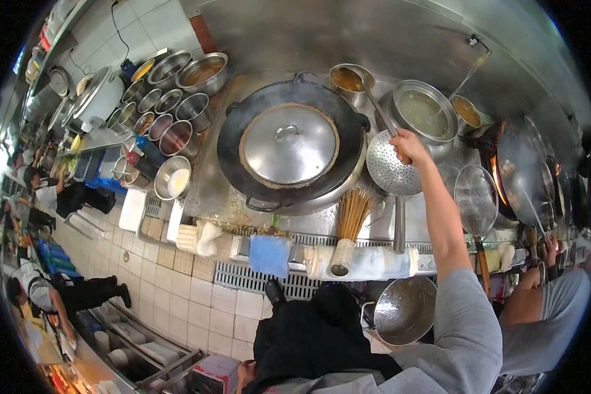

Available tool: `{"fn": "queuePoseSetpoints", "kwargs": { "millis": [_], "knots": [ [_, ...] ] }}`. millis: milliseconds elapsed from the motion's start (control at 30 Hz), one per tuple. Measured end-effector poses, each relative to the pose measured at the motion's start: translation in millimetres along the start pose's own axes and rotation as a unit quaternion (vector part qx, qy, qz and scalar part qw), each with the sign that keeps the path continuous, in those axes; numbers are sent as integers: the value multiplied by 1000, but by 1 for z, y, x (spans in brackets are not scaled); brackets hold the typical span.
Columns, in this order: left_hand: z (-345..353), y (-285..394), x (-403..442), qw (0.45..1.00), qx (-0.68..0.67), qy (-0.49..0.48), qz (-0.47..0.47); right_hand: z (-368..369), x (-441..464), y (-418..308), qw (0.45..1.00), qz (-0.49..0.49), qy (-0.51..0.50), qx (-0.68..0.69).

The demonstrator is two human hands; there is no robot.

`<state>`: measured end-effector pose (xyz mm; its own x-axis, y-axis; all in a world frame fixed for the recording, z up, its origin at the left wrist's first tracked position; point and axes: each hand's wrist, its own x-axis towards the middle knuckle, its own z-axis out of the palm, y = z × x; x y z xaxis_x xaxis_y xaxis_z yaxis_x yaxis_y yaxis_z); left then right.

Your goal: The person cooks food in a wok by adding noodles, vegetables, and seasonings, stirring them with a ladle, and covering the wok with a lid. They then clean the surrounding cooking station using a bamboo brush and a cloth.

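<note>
My right hand (410, 146) is wrapped round the handle of a metal ladle (377, 105), whose far end reaches into a pot of brown liquid (335, 68). Below that hand a perforated strainer (393, 167) lies with its handle toward me. Left of it, a large black wok (228, 154) carries a domed steel lid (289, 154). My left hand (246, 373) hangs low beside my dark apron, close to a red and white box (213, 375); its fingers are mostly hidden. A bamboo wok brush (353, 220) rests at the counter's front edge.
A tap (481, 44) runs near a pot of cloudy liquid (417, 108). At right a co-worker's hand (550, 249) is by a wok (522, 171) with flames beside it. Several steel containers (194, 108) stand at left. A wire skimmer (476, 197) and an empty pot (404, 312) are nearby.
</note>
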<state>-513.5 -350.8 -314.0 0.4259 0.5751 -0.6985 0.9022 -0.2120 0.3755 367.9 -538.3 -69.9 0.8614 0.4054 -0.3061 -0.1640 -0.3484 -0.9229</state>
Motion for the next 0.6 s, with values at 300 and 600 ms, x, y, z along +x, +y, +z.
{"fn": "queuePoseSetpoints", "kwargs": {
  "millis": [300,600],
  "knots": [
    [23,-29,15,996,-83,-20,-31,-2,-43,1,998,22,28,56],
    [-24,31,10,983,-177,-23,-31,-5,-73,13,988,-46,82,126]
  ]
}}
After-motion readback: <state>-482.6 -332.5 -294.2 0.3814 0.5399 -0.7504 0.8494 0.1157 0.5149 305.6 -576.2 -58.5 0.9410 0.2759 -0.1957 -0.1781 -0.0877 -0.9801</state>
